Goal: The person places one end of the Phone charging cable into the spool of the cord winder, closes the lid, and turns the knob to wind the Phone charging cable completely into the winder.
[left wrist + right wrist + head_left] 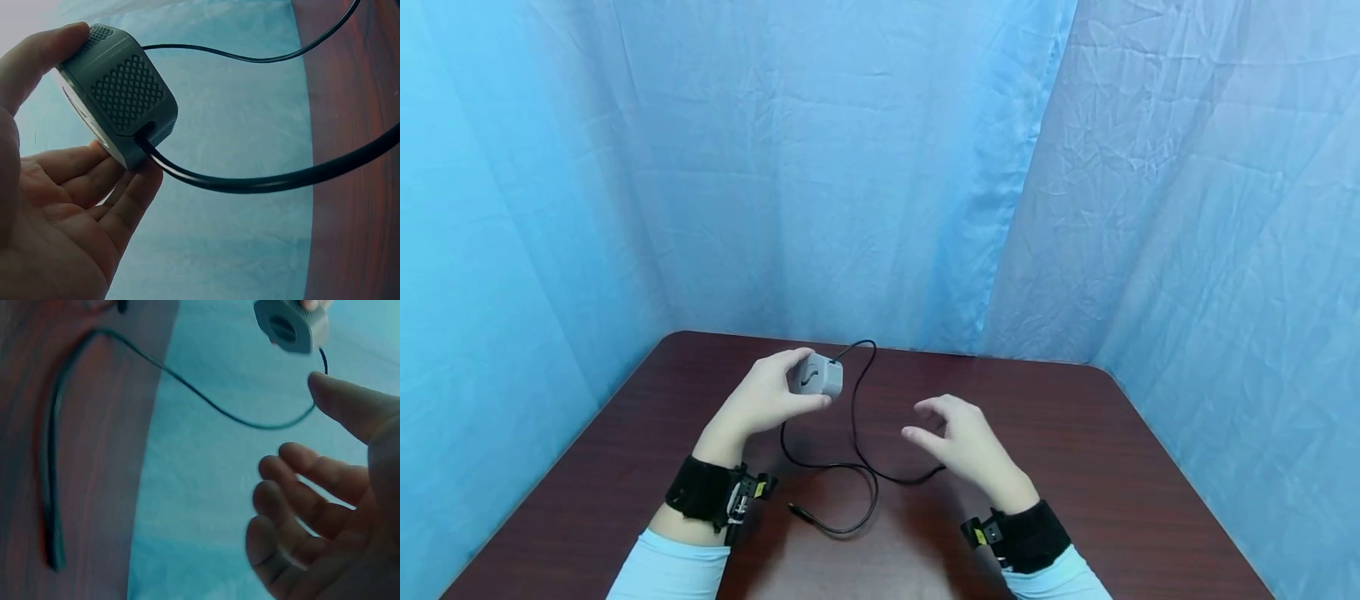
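A small grey box-shaped device (820,377) is held up over the far part of the table by my left hand (767,392), thumb on one side and fingers on the other. Diamond-patterned mesh covers the device's sides (128,92) in the left wrist view, and its exact kind is unclear. Black cable (250,185) comes out of it in two places. To the right, my right hand (966,437) hovers with loosely bent fingers (312,506), holding nothing. From the device, the cable (854,417) loops down onto the table, one stretch passing toward the right wrist.
A cable end with a dark plug (801,512) lies near the middle of the dark wooden table (1075,467). Blue cloth (850,183) hangs behind and along both sides. Each wrist wears a black strap with a small camera (985,531).
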`<state>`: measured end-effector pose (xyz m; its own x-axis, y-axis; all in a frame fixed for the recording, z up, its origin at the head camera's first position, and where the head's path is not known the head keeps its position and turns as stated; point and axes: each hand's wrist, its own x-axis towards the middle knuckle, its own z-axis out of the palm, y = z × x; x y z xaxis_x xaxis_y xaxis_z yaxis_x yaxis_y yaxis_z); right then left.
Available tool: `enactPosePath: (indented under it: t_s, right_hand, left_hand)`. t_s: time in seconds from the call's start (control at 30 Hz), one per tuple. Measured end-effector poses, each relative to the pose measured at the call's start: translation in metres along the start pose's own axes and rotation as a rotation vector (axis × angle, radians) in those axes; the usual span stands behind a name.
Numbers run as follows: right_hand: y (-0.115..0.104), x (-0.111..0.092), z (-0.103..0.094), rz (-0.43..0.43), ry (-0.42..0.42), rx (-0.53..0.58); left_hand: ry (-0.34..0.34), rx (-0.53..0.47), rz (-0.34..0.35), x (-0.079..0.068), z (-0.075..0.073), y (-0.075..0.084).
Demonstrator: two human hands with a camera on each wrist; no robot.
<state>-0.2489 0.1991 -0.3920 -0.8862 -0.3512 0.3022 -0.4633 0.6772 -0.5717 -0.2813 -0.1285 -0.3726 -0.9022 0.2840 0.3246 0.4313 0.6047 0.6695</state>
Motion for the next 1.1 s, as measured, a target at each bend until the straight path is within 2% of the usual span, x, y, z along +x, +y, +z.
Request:
enactPosePath:
  t_s: [0.27, 0.5, 0.6, 0.87, 1.0, 1.1]
  right_hand:
    - [-0.014, 0.016, 0.037, 0.110, -0.269, -0.059]
    - [-0.023, 0.024, 0.062, 0.173, -0.397, -0.238]
    - [-0.027, 0.025, 0.067, 0.176, -0.425, -0.301]
    - [-0.034, 0.022, 0.069, 0.152, -0.428, -0.404]
    - [-0.029, 0.020, 0.069, 0.135, -0.440, -0.401]
    - [-0.024, 0.019, 0.065, 0.123, -0.455, -0.323]
  left_hand:
    - [-0.004, -0.029, -0.061, 0.000, -0.001, -0.010]
    - [-0.023, -0.037, -0.097, 0.000, -0.003, -0.012]
    - [-0.028, -0.038, -0.106, 0.001, -0.003, -0.012]
    - [-0.027, -0.030, -0.107, 0.001, -0.003, -0.012]
    - [-0.022, -0.032, -0.111, 0.000, -0.003, -0.010]
    - [-0.013, -0.039, -0.126, -0.001, -0.003, -0.010]
